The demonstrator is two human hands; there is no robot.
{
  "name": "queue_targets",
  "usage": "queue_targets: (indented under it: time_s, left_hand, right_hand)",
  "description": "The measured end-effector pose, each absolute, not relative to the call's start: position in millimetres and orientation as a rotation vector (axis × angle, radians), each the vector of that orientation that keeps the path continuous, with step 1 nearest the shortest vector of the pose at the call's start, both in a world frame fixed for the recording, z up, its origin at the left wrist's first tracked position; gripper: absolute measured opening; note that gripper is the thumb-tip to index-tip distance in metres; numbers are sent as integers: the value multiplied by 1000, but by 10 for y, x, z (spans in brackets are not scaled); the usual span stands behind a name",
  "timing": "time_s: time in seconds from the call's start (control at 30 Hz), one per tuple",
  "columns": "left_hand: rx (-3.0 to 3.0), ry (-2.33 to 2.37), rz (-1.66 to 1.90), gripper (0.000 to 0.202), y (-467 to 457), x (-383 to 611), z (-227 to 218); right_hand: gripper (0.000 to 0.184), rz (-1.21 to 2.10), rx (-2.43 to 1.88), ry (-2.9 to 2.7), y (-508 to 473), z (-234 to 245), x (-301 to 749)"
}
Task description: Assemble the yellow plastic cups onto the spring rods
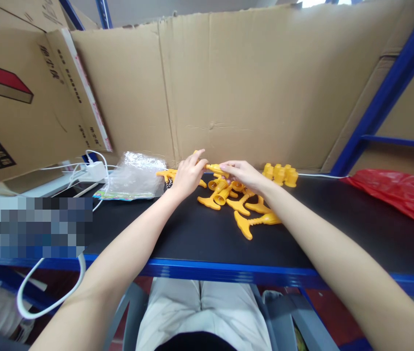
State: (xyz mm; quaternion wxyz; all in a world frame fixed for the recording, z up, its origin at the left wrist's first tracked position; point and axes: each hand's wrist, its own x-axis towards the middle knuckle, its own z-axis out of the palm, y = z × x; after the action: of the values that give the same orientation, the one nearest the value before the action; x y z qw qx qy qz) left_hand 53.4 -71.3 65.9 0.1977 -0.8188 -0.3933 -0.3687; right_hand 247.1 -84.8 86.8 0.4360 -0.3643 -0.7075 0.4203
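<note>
Nearest the table's (192, 234) front edge, a handful of loose horns (245, 214) lie scattered flat, untouched. Just behind them the left hand (188, 174) and right hand (241, 174) meet, the fingers of both pinched on one yellow horn piece (216, 168), which is held between them above the pile. Further back, by the rear edge, squat yellow caps (280, 174) stand bunched near the cardboard wall (247, 87).

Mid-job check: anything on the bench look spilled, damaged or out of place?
Nothing looks damaged. The left hand and right hand hold one yellow piece over a loose heap of yellow parts lying criss-cross on the table. The only oddity: a white cable droops off the front edge at the left.
</note>
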Motion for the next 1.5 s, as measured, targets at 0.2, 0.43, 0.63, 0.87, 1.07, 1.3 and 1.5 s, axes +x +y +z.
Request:
queue_targets:
  time_s: [0.2,0.43,0.63,0.87,1.07,1.3,1.5]
  left_hand:
    - [-2248,-1136,-1198,35,-726,512,677]
    - [-2229,-1279,-1121,39,-725,507,649]
    - [-2197,-1329,-1042,36,-719,524,619]
    - [-2229,-1354,-982,34,-745,535,620]
    - [-2264,-1340,-920,34,-774,579,627]
    - [-2280,-1398,-833,31,-832,658,661]
    - [-2252,-1444,-788,32,-859,648,677]
  right_hand:
    - [33,962,-930,-1798,-911,949,2509]
    - [37,364,-1002,-2125,-845,898,2575]
    - [33,-441,-950,-2309,-757,839,2668]
    - [30,-722,-944,-2304,-821,838,2643]
    - [26,-810,-1039,-2338,-861,813,2546]
    - [16,-884,-1119,-2358,-895,845,2549]
    - [26,-786,-1123,-2376,-867,814,2563]
